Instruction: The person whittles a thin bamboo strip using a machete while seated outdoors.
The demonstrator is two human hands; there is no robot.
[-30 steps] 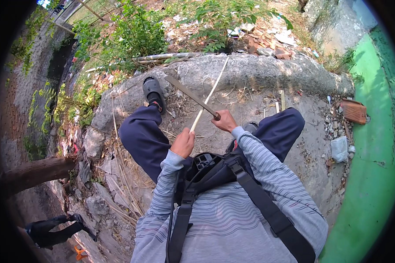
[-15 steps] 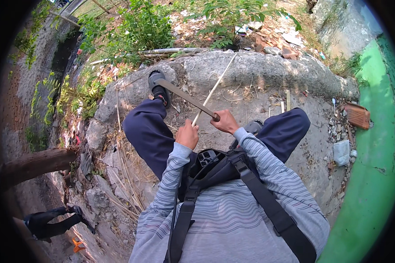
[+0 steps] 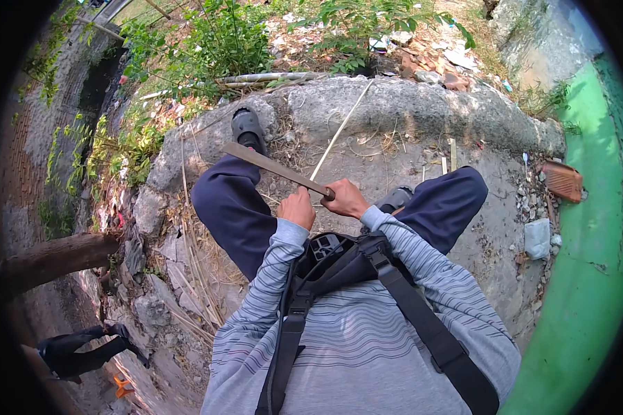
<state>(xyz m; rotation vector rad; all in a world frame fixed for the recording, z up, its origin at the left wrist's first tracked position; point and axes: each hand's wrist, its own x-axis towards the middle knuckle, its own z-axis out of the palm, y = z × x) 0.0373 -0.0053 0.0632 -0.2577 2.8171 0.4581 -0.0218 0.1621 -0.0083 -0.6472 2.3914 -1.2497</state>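
Note:
My right hand (image 3: 347,198) is closed around the handle of a machete (image 3: 270,164). Its long brown blade points up and to the left, above my left knee and near my left sandal (image 3: 247,126). My left hand (image 3: 297,209) is closed on the near end of a thin pale strip (image 3: 342,126), which looks like split bamboo. The strip slants away from me, its far end at the stone ledge. Part of it passes beneath the blade, close to my left fingers. The two hands are nearly side by side; whether the edge touches the strip is hard to tell.
A rough stone ledge (image 3: 422,107) curves across in front, with green plants beyond. More thin strips (image 3: 197,277) lie at the left. Rubble, an orange-brown clay block (image 3: 562,181) and a green wall (image 3: 595,207) stand at the right. Another person's legs (image 3: 93,348) show lower left.
My right hand has drawn the machete back toward me and left, bringing its handle closer to my left hand. The blade tip has come down off my left sandal.

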